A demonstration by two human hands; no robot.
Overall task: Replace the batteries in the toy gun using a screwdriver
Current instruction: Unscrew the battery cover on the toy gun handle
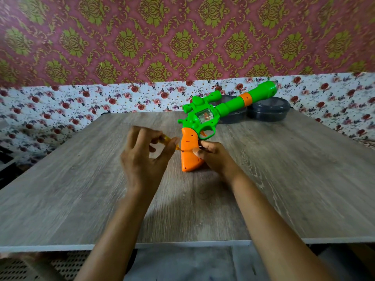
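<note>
Toy gun [205, 116] barrel up-right, grip down.

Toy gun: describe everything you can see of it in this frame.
The toy gun looks like glossy plastic: green body, scope and long barrel with an orange band, a clear window at the cylinder, and an orange grip. It stands butt-down on the wooden table, barrel tilted up and away to the right. The right hand holds the grip below the trigger; the screwdriver in the left hand meets the grip's side.
</note>
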